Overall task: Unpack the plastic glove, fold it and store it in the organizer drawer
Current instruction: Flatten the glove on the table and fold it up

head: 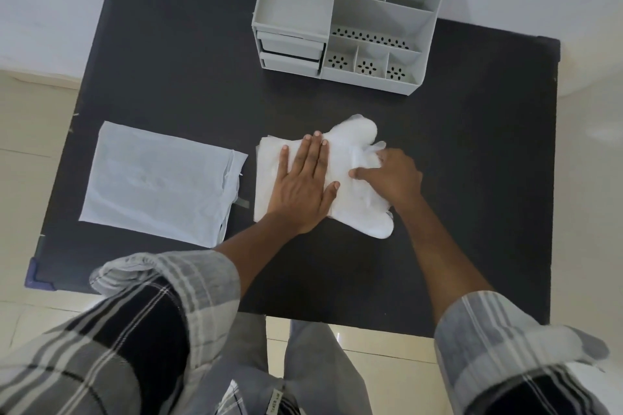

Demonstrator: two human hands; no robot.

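Observation:
A translucent white plastic glove (354, 141) lies flat on the middle of the dark table (175, 77), its fingers pointing right. My left hand (303, 185) presses flat, fingers spread, on the glove's cuff half. My right hand (392, 178) pinches the glove's finger part between thumb and fingers. The empty white plastic wrapper (158, 178) lies flat to the left of the glove. The grey organizer (344, 13) stands at the table's far edge, with two closed drawers (291, 55) at its lower left.
The organizer has open compartments on its right side, some with perforated floors. Dark tabletop stretches between glove and organizer. Pale floor tiles surround the table, whose near edge is below my forearms.

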